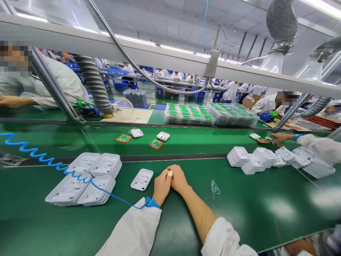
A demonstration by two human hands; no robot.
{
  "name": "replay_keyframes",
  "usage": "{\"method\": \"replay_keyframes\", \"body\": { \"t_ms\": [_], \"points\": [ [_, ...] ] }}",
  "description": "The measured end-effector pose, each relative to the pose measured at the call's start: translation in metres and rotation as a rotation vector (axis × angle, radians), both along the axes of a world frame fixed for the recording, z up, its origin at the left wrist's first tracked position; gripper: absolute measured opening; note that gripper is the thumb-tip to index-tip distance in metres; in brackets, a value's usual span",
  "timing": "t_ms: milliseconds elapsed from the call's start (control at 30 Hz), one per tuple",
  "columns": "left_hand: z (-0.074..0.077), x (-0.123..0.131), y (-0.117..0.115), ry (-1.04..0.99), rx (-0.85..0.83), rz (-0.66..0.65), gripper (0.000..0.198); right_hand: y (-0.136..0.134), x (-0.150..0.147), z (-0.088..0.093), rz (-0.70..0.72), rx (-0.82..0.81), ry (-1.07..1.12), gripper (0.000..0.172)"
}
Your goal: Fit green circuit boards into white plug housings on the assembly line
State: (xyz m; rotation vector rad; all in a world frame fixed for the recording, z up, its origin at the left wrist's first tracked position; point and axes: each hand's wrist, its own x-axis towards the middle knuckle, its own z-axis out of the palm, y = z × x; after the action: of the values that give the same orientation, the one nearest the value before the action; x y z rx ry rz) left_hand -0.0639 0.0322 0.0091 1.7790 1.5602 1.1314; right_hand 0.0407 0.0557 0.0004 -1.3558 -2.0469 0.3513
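Note:
My left hand (162, 185) and my right hand (178, 179) meet over the green worktop, knuckles touching and fingers curled inward. A pale yellow finger cot (170, 173) shows on a thumb between them. Whatever the closed fingers hold, if anything, is hidden. Round my left wrist is a blue wrist strap (151, 202) with a coiled cord (60, 165) running off to the left. Just left of my left hand lies a single white plastic housing (142, 179), its inner side up. To the right of my right hand rests a small transparent plastic scrap (215, 188).
Stacks of white housings (105, 164) stand at left, and more stacks (238, 156) at right. On the green conveyor (197, 140) lie circuit boards (156, 143) beside white covers (163, 136). Trays of boards (189, 113) are piled behind. A co-worker's hand (282, 137) reaches in from the right.

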Motion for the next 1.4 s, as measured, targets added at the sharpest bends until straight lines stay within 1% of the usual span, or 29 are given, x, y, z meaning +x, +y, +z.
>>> {"method": "replay_keyframes", "body": {
  "t_ms": [500, 767, 1033, 1400],
  "points": [
    [0.0004, 0.0003, -0.0004, 0.023, 0.006, -0.018, 0.028, 0.0006, 0.0011, -0.0015, 0.009, 0.009, -0.007, 0.017],
    [-0.0022, -0.0006, 0.0007, 0.048, 0.001, -0.017, 0.027, 0.0011, 0.0005, -0.0021, 0.011, 0.007, -0.001, 0.016],
    [-0.0033, -0.0006, 0.0003, 0.023, 0.002, -0.014, 0.029, -0.0016, 0.0007, 0.0017, 0.009, -0.006, 0.015, 0.016],
    [-0.0090, -0.0002, 0.0024, 0.016, -0.009, -0.021, 0.027, -0.0033, 0.0012, 0.0055, 0.020, -0.006, 0.036, 0.017]
  ]
}}
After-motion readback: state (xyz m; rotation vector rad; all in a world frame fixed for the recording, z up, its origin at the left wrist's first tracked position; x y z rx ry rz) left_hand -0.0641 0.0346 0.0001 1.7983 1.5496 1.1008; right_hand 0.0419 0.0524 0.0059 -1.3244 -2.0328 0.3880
